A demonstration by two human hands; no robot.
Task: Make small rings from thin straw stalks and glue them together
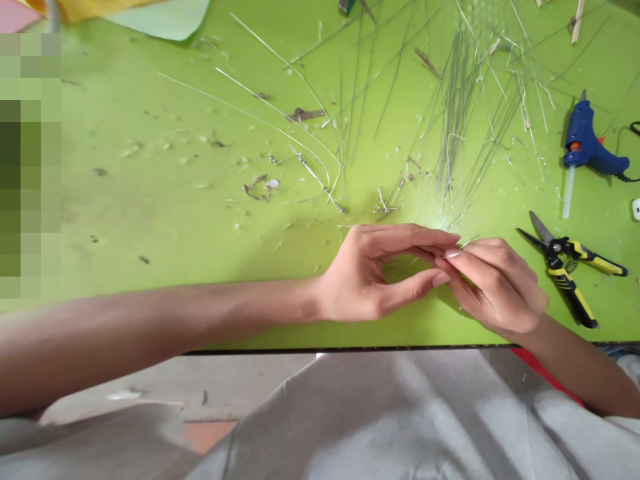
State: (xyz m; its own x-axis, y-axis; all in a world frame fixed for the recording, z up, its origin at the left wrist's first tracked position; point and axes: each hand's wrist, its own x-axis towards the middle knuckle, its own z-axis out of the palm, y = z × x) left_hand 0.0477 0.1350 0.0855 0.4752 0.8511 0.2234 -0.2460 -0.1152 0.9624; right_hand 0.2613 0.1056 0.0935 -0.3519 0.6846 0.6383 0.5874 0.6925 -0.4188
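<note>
My left hand (380, 273) and my right hand (495, 287) meet in the air above the green table (150, 200), close to its front edge. Their fingertips touch, and the right fingers pinch a thin pale stalk (469, 243), mostly hidden by the fingers. I cannot tell whether the left hand grips it too. Behind my hands lies a loose spread of thin grey-green stalks (457, 127). Snips with yellow-and-black handles (565, 263) lie nearest my right hand.
A blue hot glue gun (585, 143) with a white glue stick lies at the right, its black cord running off the edge of the view. Scraps and debris dot the table. Pale green paper (160, 17) lies at the far edge. A pixelated patch (30, 167) covers the left side.
</note>
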